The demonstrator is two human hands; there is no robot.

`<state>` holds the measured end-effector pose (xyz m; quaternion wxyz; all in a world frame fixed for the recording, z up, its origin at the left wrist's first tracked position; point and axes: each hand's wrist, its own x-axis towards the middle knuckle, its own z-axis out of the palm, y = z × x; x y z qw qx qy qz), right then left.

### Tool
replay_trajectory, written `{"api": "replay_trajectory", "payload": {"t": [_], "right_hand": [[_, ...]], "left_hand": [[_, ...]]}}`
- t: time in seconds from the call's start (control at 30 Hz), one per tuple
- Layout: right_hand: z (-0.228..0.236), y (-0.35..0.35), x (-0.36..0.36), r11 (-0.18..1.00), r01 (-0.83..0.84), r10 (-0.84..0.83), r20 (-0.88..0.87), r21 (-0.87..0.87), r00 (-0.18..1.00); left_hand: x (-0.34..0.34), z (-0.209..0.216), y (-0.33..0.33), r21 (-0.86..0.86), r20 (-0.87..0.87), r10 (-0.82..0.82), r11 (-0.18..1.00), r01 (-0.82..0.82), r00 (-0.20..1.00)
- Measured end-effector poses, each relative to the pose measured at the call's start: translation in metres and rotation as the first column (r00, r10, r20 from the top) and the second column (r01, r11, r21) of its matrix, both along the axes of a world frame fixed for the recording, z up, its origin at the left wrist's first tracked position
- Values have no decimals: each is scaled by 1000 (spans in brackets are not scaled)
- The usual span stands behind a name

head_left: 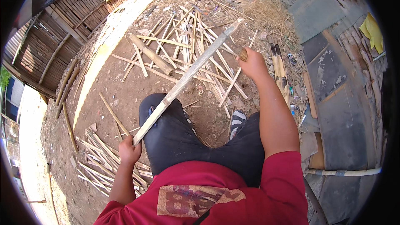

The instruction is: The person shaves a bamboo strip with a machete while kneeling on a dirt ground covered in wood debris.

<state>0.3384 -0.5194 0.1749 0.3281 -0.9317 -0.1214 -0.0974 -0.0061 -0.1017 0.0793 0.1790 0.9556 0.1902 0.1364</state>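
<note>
My left hand (130, 150) is closed round the near end of a long bamboo strip (160, 107). The strip slants up and away to the right, passing over my left knee; it is pale near my hand and greyer further out, with a rough far tip. My right hand (253, 63) grips a short wooden tool handle (243, 54) just right of the strip's far part. The tool's blade, if any, cannot be told apart from the strip. Beyond the strip lies a heap of split bamboo pieces (193, 29) with a thick round bamboo length (152, 54).
A second pile of thin strips (106, 162) lies on the dirt beside my left forearm. Split bamboo lengths (281, 75) and dark sheets (333, 71) are at the right. Dry straw (271, 14) lies at the back; a bamboo wall (85, 0) stands far left.
</note>
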Motion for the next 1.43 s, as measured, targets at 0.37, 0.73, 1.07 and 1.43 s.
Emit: {"api": "replay_trajectory", "payload": {"t": [0.37, 0.73, 1.07, 1.43], "right_hand": [[29, 39, -75, 795, -446, 515, 68, -411, 855], [19, 4, -50, 990, -76, 74, -16, -120, 997], [-33, 2, 2, 998, -44, 40, -83, -45, 996], [15, 40, -53, 782, -563, 441, -399, -268, 804]], "left_hand": [[-9, 12, 5, -115, -11, -26, 993, 24, 1000], [-7, 31, -8, -93, -138, -39, 995, 27, 990], [-3, 38, -23, -18, -151, -17, 1000, 14, 988], [0, 34, -11, -11, -166, -37, 999, 35, 985]]}}
